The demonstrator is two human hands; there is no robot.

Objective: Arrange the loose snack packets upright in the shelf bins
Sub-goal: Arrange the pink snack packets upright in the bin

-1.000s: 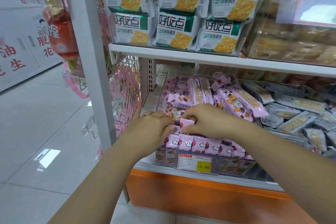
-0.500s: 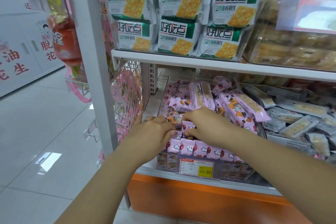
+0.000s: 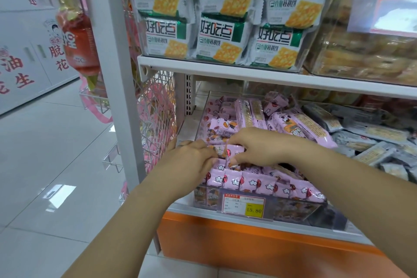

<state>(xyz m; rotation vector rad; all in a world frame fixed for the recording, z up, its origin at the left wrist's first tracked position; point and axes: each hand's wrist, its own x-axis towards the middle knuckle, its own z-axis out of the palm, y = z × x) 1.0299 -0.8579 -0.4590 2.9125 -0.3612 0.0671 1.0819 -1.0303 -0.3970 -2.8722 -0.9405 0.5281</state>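
Right hand [image 3: 261,149] pinching a pink packet [image 3: 235,150], left hand [image 3: 187,162] pinching its edge too, just above the bin's [image 3: 293,209] upright row [image 3: 259,184].

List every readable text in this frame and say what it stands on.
"好吃点": each of the green cracker packs.
"15.80": yellow patch of the price tag.
"脱", "花", "油", "生": red characters on the white cabinet at left.
Print on the pink snack packets and the tag's small print: too blurred to read.

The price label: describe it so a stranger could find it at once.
Below the green cracker bags, find the clear bin of pink packets. On its front wall sits the price label, set apart by a red border and a yellow box reading 15.80.
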